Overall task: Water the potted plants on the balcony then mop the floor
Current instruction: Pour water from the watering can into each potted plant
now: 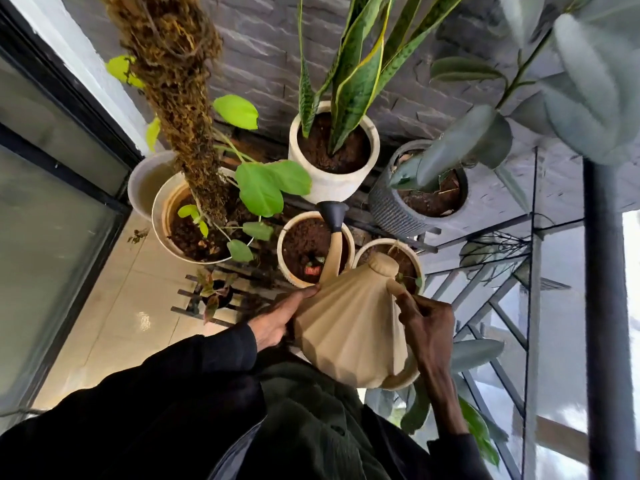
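Note:
I hold a beige ribbed watering can (349, 327) with both hands. My left hand (280, 318) is pressed flat against the can's left side. My right hand (427, 327) grips its handle on the right. The long spout ends in a dark rose (333, 213) that hangs over a small cream pot (313, 251) of dark soil. Around it stand a white pot with a snake plant (332, 150), a big white pot with a moss pole (197, 223), a grey ribbed pot (415, 192) and another cream pot (388, 258) partly hidden behind the can.
The pots rest on a dark slatted rack (214, 306) against a grey brick wall. A small red-leaved plant (216, 292) sits at the rack's front. Glass door panels (52, 220) run along the left, a railing and a dark post (604, 306) along the right. Pale floor tiles (114, 306) lie between.

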Motion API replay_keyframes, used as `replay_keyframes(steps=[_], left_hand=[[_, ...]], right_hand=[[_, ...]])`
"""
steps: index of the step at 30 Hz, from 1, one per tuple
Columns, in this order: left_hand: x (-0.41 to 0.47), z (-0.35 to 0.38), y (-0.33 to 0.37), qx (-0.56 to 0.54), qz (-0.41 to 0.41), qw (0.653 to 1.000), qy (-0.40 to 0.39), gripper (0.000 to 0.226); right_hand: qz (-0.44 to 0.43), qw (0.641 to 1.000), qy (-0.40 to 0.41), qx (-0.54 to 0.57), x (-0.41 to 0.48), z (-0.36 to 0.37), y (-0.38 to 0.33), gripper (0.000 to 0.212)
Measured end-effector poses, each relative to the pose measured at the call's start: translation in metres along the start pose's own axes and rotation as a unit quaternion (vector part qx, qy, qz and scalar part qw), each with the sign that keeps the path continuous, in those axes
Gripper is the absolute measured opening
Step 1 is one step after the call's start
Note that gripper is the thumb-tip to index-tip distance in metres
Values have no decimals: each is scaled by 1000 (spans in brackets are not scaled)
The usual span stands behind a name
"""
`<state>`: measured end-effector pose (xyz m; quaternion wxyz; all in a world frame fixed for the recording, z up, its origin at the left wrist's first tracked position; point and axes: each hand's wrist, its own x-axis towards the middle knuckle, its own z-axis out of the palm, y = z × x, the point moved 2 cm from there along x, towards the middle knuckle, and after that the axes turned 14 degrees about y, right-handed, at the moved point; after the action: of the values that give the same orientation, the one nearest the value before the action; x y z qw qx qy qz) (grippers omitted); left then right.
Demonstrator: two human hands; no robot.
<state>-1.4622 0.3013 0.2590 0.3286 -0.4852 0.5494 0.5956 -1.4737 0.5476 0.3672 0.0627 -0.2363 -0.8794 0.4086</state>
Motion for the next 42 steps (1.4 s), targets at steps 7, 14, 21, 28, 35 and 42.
replay_keyframes(steps=[7,14,21,28,35,42], left_hand=[[0,-3,-19,-1,-31,999,-20,42],[-7,-8,-22,-3,-39,999,-18,30],[-12,-6,-22,-13,-43,999,-10,20],[-11,-6,-23,-25,-40,999,-16,22],[-10,-7,-22,-16,-37,999,-8,27],[-13,-7,-19,-30,-34,999,-18,23]], right_hand=[[-10,997,-69,-32,7,3,-5,67],[-13,995,-82,-45,0,5,-6,59],[-7,996,-79,-39,1,4,-8,64],[-5,996,-65,-58,1,5,-4,58],[-15,997,-63,-46,-1,4,-1,61],[-17,998,-53,-14,-4,4,4,58]])
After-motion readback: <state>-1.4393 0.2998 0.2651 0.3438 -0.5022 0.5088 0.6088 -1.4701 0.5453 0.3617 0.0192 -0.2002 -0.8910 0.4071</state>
